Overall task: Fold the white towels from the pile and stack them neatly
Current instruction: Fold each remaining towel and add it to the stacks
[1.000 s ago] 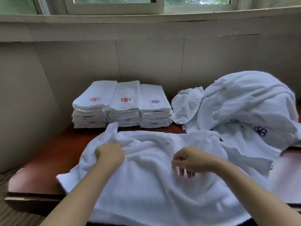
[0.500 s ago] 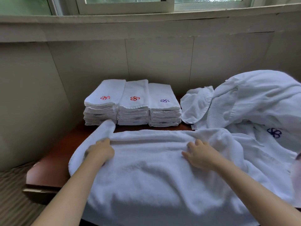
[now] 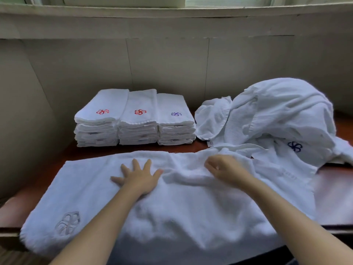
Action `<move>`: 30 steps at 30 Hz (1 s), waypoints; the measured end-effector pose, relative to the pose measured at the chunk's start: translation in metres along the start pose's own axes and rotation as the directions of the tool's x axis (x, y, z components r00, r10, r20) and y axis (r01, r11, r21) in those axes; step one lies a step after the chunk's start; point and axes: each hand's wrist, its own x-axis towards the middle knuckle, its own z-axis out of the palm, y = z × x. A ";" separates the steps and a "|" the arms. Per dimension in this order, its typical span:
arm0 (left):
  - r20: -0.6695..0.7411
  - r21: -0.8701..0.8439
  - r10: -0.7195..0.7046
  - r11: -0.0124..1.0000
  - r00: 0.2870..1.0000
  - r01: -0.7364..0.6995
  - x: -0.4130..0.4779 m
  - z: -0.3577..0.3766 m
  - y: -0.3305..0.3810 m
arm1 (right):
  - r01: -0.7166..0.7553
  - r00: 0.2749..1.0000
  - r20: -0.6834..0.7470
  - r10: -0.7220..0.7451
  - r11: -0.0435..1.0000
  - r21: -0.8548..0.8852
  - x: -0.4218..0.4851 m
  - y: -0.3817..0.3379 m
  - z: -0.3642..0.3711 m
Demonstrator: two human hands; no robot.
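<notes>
Towels: three neat stacks of folded white terry towels (image 3: 134,119) standing finished, behind the spread white towel (image 3: 172,197) being flattened by open left hand (image 3: 138,177), right hand (image 3: 226,169) pinching its wrinkle; rumpled white pile (image 3: 277,119) waiting right of it.

A single head-worn wide-angle view looks forward and down from close above the table (image 3: 38,175), facing the wall (image 3: 168,64). Both forearms enter from the bottom edge; a window sill (image 3: 172,11) crosses the top of the frame.

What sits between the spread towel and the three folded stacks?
Nothing: the head view shows only a bare strip of brown table between the spread towel and folded stacks.
</notes>
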 end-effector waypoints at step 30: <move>-0.055 0.020 0.334 0.942 0.941 -0.334 -0.014 0.001 0.085 | -0.911 0.404 -0.132 0.905 0.386 -0.143 -0.061 0.134 -0.083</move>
